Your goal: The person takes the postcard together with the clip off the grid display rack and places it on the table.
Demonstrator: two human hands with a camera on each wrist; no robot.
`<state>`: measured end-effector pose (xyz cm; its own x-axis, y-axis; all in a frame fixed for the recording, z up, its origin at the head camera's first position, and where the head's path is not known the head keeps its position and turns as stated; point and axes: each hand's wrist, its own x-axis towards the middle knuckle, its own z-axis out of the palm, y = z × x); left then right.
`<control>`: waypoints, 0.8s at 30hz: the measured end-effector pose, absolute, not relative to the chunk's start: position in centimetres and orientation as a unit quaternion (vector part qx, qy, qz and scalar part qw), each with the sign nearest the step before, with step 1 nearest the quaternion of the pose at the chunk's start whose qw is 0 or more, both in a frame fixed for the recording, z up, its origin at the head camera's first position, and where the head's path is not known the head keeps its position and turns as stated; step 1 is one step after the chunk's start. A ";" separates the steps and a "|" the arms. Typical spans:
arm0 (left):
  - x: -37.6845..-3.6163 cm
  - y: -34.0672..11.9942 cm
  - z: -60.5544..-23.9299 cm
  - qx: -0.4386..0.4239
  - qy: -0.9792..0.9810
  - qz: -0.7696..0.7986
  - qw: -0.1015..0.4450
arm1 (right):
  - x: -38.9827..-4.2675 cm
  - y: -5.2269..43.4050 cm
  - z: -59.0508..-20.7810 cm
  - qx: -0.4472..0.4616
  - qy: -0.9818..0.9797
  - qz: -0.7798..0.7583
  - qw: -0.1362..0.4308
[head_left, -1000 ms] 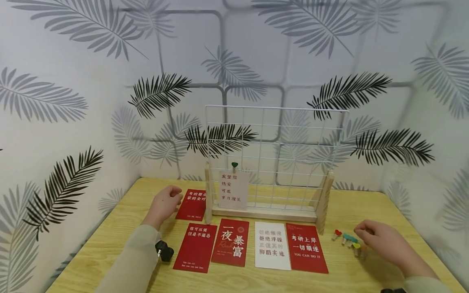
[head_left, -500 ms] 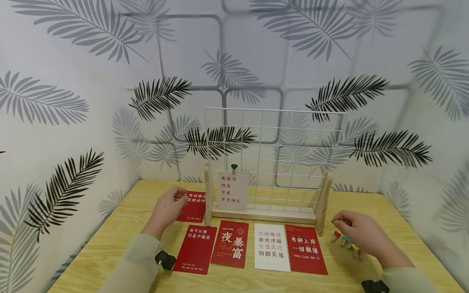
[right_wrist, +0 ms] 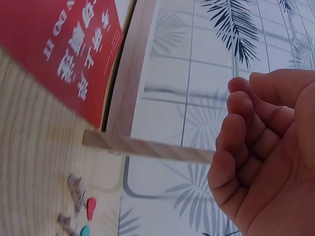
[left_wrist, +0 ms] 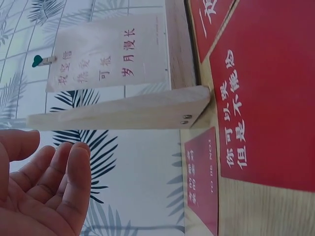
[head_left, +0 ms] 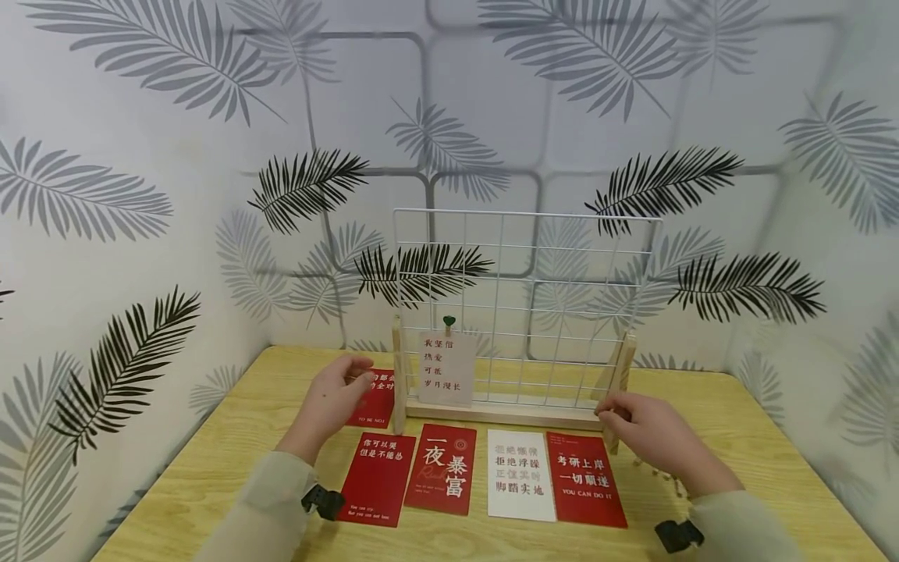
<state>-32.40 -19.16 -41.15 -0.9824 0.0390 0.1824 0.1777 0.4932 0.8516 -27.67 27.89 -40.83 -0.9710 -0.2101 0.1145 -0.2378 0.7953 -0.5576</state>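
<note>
My left hand point(head_left: 333, 406) hovers over a red card point(head_left: 375, 412) left of the white wire grid point(head_left: 520, 312), fingers loosely bent, holding nothing. Near the grid's right wooden foot point(head_left: 623, 363), my right hand point(head_left: 649, 441) is in the air. In the right wrist view its fingers point(right_wrist: 231, 130) curl loosely, thumb close to the index finger, with nothing visible between them. A pale card point(head_left: 447, 368) hangs on the grid by a clothespin with a green heart point(head_left: 449, 321). Below my right hand, small clothespins point(right_wrist: 76, 191) lie on the table, mostly hidden in the head view.
In front of the grid lie a red card point(head_left: 375, 480), a second red card point(head_left: 441, 472), a white card point(head_left: 522, 476) and another red card point(head_left: 588, 480). The wooden table point(head_left: 232, 460) meets a leaf-patterned wall point(head_left: 211, 156) behind.
My right hand has moved left and slightly up, from beside the clothespins to the grid's right foot. My left hand has shifted a little right, over the back red card.
</note>
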 end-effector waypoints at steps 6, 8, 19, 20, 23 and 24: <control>-31.9 -18.2 -40.6 -0.075 -0.861 -0.497 0.072 | -28.0 26.3 -40.1 0.138 -0.942 0.304 0.025; -31.8 -17.9 -40.5 -0.075 -0.861 -0.498 0.070 | -28.2 25.8 -40.0 0.140 -0.941 0.307 0.027; -31.2 -16.1 -40.2 -0.090 -0.865 -0.489 0.076 | -28.9 22.7 -39.9 0.153 -0.935 0.314 0.060; -31.2 -15.9 -40.2 -0.091 -0.865 -0.488 0.075 | -29.0 22.3 -39.8 0.156 -0.935 0.311 0.064; -31.1 -15.5 -40.1 -0.095 -0.866 -0.486 0.073 | -29.2 21.2 -39.7 0.164 -0.937 0.299 0.071; -31.1 -15.4 -40.1 -0.099 -0.865 -0.487 0.071 | -29.3 20.9 -39.6 0.165 -0.938 0.295 0.072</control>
